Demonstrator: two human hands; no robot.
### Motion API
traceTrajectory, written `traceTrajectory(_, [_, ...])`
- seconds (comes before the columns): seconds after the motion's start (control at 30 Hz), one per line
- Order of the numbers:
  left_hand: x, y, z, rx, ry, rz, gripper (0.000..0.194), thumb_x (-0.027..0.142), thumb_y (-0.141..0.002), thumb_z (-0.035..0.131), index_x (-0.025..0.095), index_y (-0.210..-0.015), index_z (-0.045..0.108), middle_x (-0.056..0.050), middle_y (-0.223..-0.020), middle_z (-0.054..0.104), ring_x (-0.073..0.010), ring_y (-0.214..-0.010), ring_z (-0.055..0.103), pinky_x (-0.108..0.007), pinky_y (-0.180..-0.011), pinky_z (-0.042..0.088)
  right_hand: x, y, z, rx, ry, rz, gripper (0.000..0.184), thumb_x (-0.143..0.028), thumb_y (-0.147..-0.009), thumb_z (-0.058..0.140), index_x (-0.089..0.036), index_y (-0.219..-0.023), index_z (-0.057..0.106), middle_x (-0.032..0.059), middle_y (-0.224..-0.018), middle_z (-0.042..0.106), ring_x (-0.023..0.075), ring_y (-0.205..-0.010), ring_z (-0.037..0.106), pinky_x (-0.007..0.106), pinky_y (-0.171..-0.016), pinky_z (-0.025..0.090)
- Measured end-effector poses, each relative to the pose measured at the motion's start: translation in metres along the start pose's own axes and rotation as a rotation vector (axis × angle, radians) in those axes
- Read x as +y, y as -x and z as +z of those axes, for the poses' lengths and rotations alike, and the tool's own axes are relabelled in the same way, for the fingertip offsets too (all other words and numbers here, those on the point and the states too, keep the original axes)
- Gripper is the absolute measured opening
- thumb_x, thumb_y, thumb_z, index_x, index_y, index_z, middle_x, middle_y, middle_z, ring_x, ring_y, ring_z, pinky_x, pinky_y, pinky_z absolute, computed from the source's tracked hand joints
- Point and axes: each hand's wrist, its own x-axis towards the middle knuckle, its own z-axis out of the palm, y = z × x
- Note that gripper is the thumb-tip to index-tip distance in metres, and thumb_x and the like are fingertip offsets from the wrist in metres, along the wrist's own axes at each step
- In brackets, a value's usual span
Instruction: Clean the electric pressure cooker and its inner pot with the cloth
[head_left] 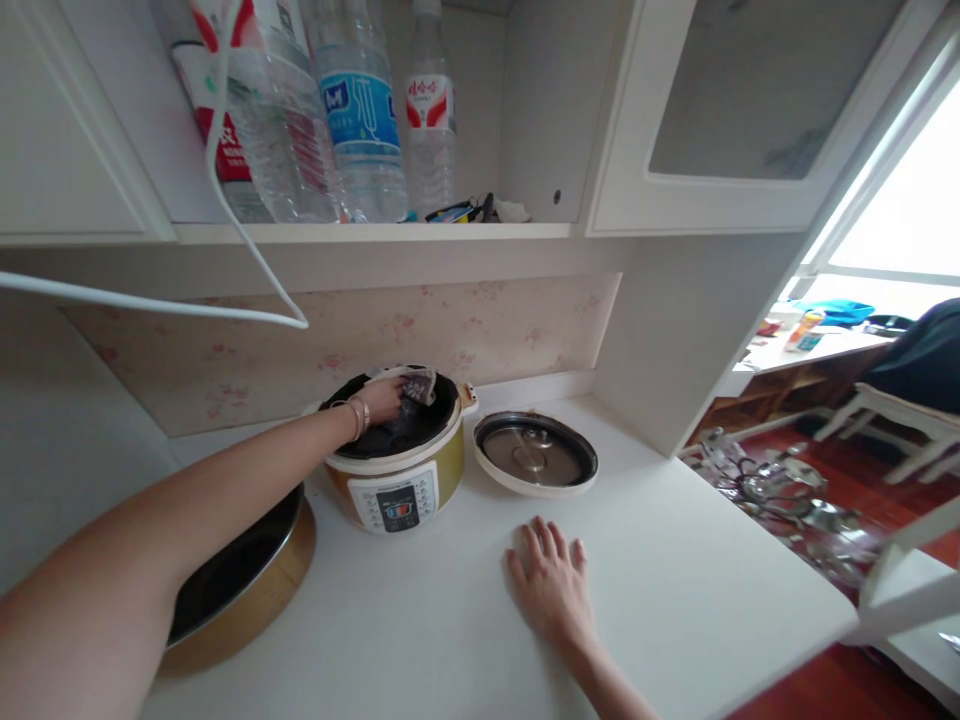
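My left hand [381,400] reaches into the mouth of a rice cooker [450,462] and grips a patterned cloth [418,385] against the dark inside wall. Its fingers are partly hidden by the cloth. On the cooker's front is a control panel [396,497]. The cooker's detached round lid [534,452] lies to its right, metal inner side up. My right hand [551,580] rests flat on the white counter [450,610], fingers spread, with nothing in it, just in front of the lid.
A large gold-sided pan [277,590] stands under my left forearm. Overhead, an open cabinet shelf [480,232] holds several plastic bottles [364,130]. A white cable [259,262] hangs in front of it. A side panel [675,330] bounds the counter at right; a chair [911,420] stands beyond.
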Motion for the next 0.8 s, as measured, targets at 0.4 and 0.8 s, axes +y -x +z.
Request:
traceTrajectory(0.4, [0.008,0.015,-0.017,-0.130,-0.079,-0.176,0.015,0.016,-0.063,0.066,0.020,-0.075,0.074,-0.014,-0.089,0.073,-0.0322,-0.102,0.063,-0.047,-0.101,0.033,0.002,0.003,0.000,0.031,-0.037,-0.003,0.053,-0.050,-0.093,0.028,-0.024,-0.136,0.047,0.0079,-0.148,0.039,0.0296,-0.138,0.027,0.057,-0.111,0.008])
traceTrajectory(0.8, [0.040,0.011,-0.030,-0.427,1.040,-0.702,0.021,0.038,-0.059,0.070,0.017,-0.063,0.068,-0.011,-0.063,0.070,-0.0294,-0.062,0.067,-0.038,-0.059,0.052,0.001,0.002,-0.001,0.020,-0.035,-0.002,0.053,-0.050,-0.093,0.028,-0.025,-0.136,0.048,0.0090,-0.148,0.040,0.0297,-0.138,0.027,0.057,-0.111,0.008])
